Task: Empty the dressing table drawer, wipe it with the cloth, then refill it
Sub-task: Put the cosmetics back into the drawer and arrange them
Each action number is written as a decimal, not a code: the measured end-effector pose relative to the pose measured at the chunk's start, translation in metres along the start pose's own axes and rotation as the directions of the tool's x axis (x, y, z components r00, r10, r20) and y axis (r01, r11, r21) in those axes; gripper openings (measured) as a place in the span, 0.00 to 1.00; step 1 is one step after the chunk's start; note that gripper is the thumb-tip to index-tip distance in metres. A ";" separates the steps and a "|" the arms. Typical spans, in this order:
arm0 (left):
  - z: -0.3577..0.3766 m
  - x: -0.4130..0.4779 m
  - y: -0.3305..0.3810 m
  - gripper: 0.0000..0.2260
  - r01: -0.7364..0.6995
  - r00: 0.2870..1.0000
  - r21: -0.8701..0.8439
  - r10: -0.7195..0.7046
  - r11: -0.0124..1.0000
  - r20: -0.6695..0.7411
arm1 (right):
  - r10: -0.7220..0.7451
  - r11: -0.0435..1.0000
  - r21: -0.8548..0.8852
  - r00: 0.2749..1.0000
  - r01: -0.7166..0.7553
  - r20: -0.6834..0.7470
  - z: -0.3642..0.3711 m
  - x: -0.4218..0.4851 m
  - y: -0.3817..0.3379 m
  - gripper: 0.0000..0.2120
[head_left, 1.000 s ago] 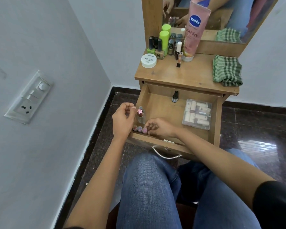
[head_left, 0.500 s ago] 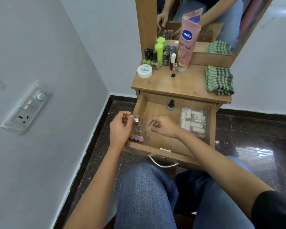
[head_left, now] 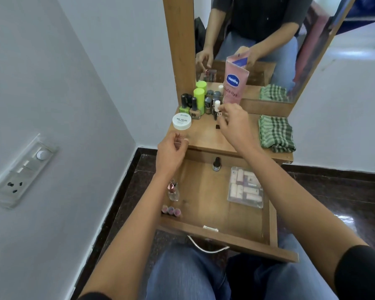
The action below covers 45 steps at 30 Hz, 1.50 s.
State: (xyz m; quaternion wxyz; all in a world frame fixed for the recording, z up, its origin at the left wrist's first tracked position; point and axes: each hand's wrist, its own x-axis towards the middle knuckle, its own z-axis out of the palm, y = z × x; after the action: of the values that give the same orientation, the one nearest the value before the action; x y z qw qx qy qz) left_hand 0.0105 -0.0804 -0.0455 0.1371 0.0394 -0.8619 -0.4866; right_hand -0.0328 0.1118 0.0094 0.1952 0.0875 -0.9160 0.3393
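**Dressing-table drawer (head_left: 258, 249) open, both hands up at the top**

Three pink-capped bottles (head_left: 170, 210) sit in the drawer's near left corner. A perfume bottle (head_left: 173, 191) stands just beyond them by the left wall. A clear pack (head_left: 246, 187) lies near the right wall, and a dark bottle (head_left: 216, 164) stands at the far edge.

The left hand (head_left: 171, 152) curls at the tabletop's (head_left: 204, 135) near left corner (its grip is too blurred to tell). The right hand (head_left: 236, 126) pinches a small vial (head_left: 219, 113). The folded cloth (head_left: 276, 133) lies at the tabletop's right edge.

Hands: two, left hand (head_left: 171, 152) and right hand (head_left: 234, 124)
Drawer (head_left: 225, 241): one
Cloth (head_left: 276, 133): one
Lotion tube (head_left: 234, 83): one
White jar (head_left: 181, 121): one
Green can (head_left: 199, 100): one
Nail polish bottles (head_left: 194, 109) on top: bunched, count unclear
Dark bottle (head_left: 216, 165) in drawer: one
Perfume bottle (head_left: 173, 191): one
Pink-capped tubes (head_left: 171, 210): three
Plastic packet (head_left: 245, 187): one
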 end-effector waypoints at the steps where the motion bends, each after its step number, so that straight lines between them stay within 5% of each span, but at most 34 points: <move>1: 0.003 0.008 0.002 0.05 0.002 1.000 -0.001 -0.002 1.000 0.003 | -0.017 0.999 -0.042 1.000 0.017 0.000 -0.001 0.008 -0.003 0.12; 16: 0.020 0.088 0.045 0.18 -0.047 0.998 0.178 0.041 0.983 0.037 | 0.015 0.821 -0.551 0.959 0.149 0.283 0.036 0.087 -0.020 0.13; 26: 0.029 0.111 0.056 0.19 -0.141 0.987 0.363 0.103 0.921 0.123 | 0.028 0.825 -0.545 0.953 0.148 0.302 0.047 0.089 -0.014 0.13; 45: 0.025 0.101 0.049 0.09 -0.165 0.986 0.458 0.139 0.874 0.090 | 0.006 0.816 -0.550 0.947 0.182 0.322 0.043 0.087 -0.016 0.11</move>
State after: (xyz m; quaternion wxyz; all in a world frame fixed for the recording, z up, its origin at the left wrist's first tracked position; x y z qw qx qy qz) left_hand -0.0902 -0.0548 0.0041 0.1381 -0.0102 -0.9569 -0.2552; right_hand -0.1204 0.0690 0.0253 0.0824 0.1194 -0.9892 0.0213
